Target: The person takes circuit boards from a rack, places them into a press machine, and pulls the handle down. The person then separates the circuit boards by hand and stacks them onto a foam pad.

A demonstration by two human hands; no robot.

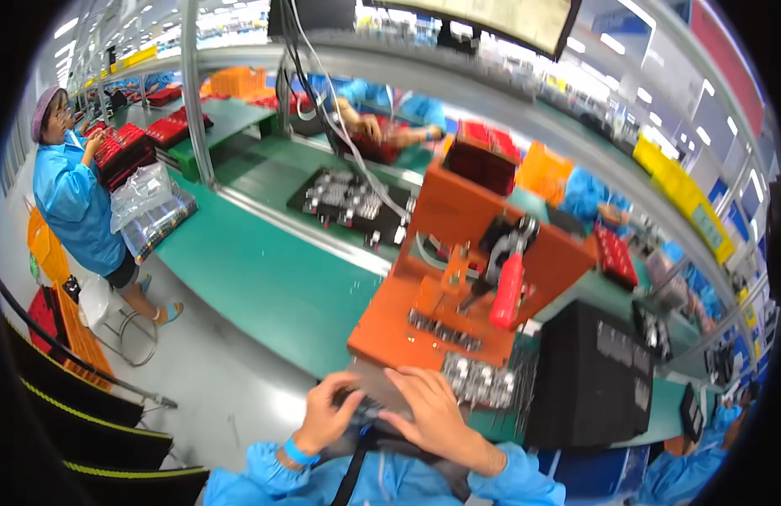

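Work surface: green bench (272, 270); its near edge curves past the person's front.
Workpiece: grey plate (375, 381), flat and blurred by motion; located at the near edge of the bench, in front of the near edge of the orange fixture (382, 325).
Right hand: the right hand (433, 413) grasps the right side of the grey plate, fingers laid over it and thumb lower down.
Left hand: the left hand (330, 411) is at the plate's left side, fingers bent, thumb and forefinger near each other; whether it grips the plate cannot be told. A blue band (299, 453) encircles the wrist.
Dark item: located between the hands, below the plate; too blurred to identify.
Fixture: stands at the near edge of the bench; flat base, upright panel, lever with red handle (508, 291) inclined downward.
Fixture load: row of metal parts (444, 331) across the base.
Loose stock: cluster of silvery parts (479, 381), just beside the base's right side, toward the near edge.
Right of stock: large black case (584, 379), at the near edge of the bench.
Far edge: black tray (386, 226) carrying small metal pieces.
Left end: clear plastic bag (142, 198); a co-worker in blue (74, 207) stands beside it.
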